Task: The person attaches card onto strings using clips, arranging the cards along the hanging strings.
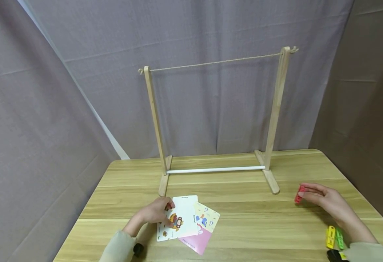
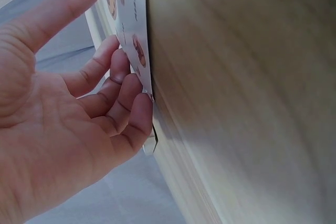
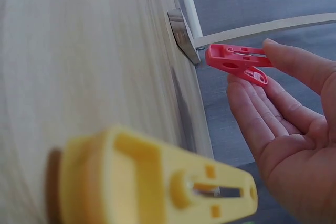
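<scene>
My left hand [image 1: 158, 211] rests at the left side of a white card [image 1: 186, 203] printed with a monkey. The thumb reaches over the card's face, and the other fingertips bend loosely down at it. Beneath that card a yellow card [image 1: 212, 216] and a pink card [image 1: 199, 243] stick out on the right. At the right, my right hand [image 1: 332, 202] holds a red plastic clothespin [image 3: 233, 59] above the table, pinched between thumb and fingers. A yellow clothespin [image 1: 330, 237] and a green clothespin [image 1: 339, 238] lie below the right wrist.
A wooden frame [image 1: 274, 120] stands at the back of the wooden table [image 1: 250, 225]. A thin rope [image 1: 211, 63] spans its two posts at the top, and a white rod [image 1: 215, 169] joins them near the bottom. Grey curtains [image 1: 217, 109] hang behind and beside the table.
</scene>
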Demonstrator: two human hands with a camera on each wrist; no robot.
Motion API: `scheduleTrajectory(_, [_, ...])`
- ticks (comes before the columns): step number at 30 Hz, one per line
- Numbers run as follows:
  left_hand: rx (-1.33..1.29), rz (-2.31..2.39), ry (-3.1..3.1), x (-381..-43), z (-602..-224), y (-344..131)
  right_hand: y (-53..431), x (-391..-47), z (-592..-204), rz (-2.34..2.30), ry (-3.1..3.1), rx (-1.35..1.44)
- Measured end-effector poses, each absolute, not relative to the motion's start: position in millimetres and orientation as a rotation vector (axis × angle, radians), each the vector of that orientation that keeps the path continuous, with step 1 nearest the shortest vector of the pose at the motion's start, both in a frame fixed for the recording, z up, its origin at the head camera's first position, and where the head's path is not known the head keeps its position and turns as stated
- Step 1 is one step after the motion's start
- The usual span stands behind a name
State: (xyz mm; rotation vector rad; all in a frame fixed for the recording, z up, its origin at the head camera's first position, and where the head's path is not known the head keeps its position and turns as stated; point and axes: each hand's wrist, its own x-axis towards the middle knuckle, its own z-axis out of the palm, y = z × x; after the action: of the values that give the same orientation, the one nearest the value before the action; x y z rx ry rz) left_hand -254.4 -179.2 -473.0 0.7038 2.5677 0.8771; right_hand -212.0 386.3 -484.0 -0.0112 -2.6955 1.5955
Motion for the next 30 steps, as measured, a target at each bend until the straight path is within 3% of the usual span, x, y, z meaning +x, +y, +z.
scheduleTrajectory(30, [0.718, 0.949, 2.488, -255.4, -446.9, -179.6, 390.3, -214.2, -487.6, 2.038, -2.458, 0.062])
